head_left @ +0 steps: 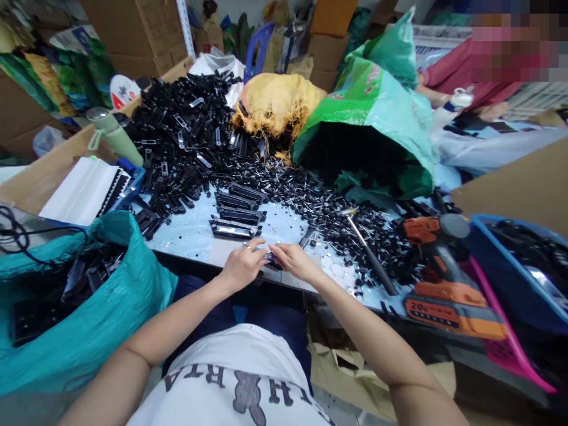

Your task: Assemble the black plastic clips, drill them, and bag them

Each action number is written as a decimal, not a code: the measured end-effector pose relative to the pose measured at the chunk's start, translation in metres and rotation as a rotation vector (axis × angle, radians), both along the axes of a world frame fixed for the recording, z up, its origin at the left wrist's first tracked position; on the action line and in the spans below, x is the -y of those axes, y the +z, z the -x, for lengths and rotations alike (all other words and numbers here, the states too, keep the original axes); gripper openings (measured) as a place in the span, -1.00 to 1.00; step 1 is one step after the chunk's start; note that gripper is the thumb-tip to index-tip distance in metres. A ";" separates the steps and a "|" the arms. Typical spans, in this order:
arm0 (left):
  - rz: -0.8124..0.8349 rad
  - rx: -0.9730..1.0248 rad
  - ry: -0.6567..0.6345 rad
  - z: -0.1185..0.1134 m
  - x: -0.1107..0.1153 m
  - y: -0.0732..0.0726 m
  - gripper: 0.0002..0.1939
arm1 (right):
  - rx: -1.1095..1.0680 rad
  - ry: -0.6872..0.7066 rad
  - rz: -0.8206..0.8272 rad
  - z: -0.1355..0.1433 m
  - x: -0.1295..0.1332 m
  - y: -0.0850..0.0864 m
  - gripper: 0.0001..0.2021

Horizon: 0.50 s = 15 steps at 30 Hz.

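Note:
My left hand (pixel 245 264) and my right hand (pixel 293 261) meet at the table's front edge, fingers closed on a small dark part (pixel 271 260) between them. Fingers hide most of that part. Just beyond my left hand, several long black parts (pixel 237 212) lie stacked in a row on the light blue table top (pixel 190 234). Another dark piece (pixel 307 236) lies flat beyond my right hand.
Behind lie heaps of black parts (pixel 177 130) and small pins. A hammer (pixel 370 251), an orange drill (pixel 448 284) and a blue crate (pixel 523 284) are right. A teal sack (pixel 102 319) stands left, a green sack (pixel 377 112) behind. A person in red (pixel 470 77) sits back right.

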<state>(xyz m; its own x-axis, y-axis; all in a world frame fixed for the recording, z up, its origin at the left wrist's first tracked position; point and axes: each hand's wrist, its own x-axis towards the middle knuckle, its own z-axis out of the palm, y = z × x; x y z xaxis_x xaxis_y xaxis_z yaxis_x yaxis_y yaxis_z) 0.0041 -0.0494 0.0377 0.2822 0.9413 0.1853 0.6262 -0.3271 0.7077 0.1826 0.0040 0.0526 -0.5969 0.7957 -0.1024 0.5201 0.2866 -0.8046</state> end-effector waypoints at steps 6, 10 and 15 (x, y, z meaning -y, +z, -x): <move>-0.128 -0.182 0.005 0.001 -0.024 -0.002 -0.77 | -0.147 -0.185 0.319 0.002 -0.012 -0.019 -0.42; -0.238 -0.225 0.484 0.047 -0.091 0.021 -0.78 | -0.251 -0.323 0.222 -0.011 -0.023 -0.009 -0.46; -0.133 -0.300 1.015 0.160 -0.173 0.057 -0.73 | -0.186 -0.339 0.138 -0.039 -0.025 -0.004 -0.54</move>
